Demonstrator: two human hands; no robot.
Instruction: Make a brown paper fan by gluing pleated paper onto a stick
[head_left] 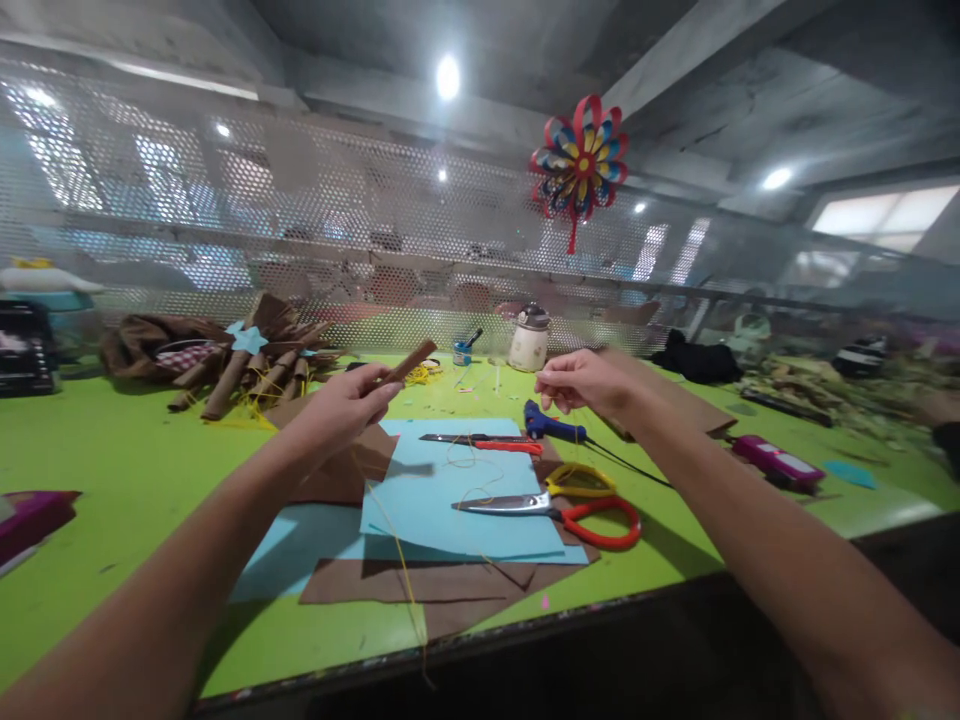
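My left hand (360,405) grasps a short brown roll (412,362) between thumb and fingers, its free end pointing up and away from me, held above the far left corner of the blue paper (420,510). A yellow thread (409,575) hangs below that hand, runs down over the blue paper and trails past its near side to the edge of the counter (150,450). My right hand (570,380) is raised beyond the far right corner of the blue paper, thumb and fingertips drawn close together; I cannot tell whether they pinch anything.

On the blue paper lie a slim tool with a red handle (510,446), toward the far side, and the blades of a pair of scissors (517,505), whose yellow and red handles stick out past the right side. A blue glue gun (559,428) rests just off the far right corner, under my right hand. Brown paper (375,585) shows from beneath the near side of the blue paper.

Well to the left of the blue paper and farther off, a pile of brown rolls (274,375) carries a blue star (247,338). Straight beyond the blue paper stand a small blue pot (462,353) and a pale jar (529,347). To its right lies a purple box (778,462).
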